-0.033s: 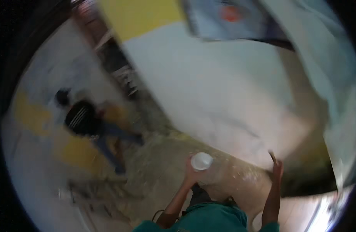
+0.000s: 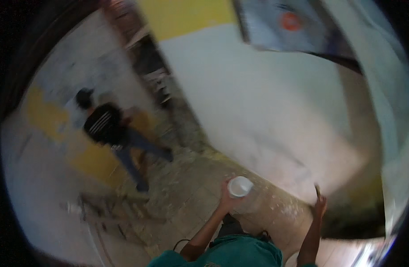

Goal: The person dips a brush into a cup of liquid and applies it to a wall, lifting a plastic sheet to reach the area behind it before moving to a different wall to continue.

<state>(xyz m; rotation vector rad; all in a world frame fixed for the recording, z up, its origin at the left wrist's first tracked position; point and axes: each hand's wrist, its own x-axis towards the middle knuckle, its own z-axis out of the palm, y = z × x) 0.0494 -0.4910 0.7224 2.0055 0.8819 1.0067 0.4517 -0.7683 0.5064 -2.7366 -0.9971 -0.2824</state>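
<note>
My left hand [image 2: 225, 199] is wrapped round a white plastic tub [image 2: 240, 186] and holds it out in front of my body. A pale surface shows at its mouth, but I cannot make out its contents. On the right, my right hand [image 2: 320, 207] is closed on a short, narrow tool with a brownish end [image 2: 318, 190], pointing up and away from me. Blur hides whether it is a brush or a scraper. That tool is near the lower part of the white wall [image 2: 275, 102], and I cannot tell if it touches.
A co-worker [image 2: 106, 127] in a dark top and jeans stands at the left, facing a patchy yellow and grey wall [image 2: 48, 118]. A wooden frame [image 2: 120, 213] stands at the lower left. Pale specks litter the tiled floor [image 2: 191, 187]. A grey sheet [image 2: 298, 29] hangs at top right.
The whole view has swung a little, so the walls and the co-worker appear further right. Both hands keep their hold on the tub and the tool.
</note>
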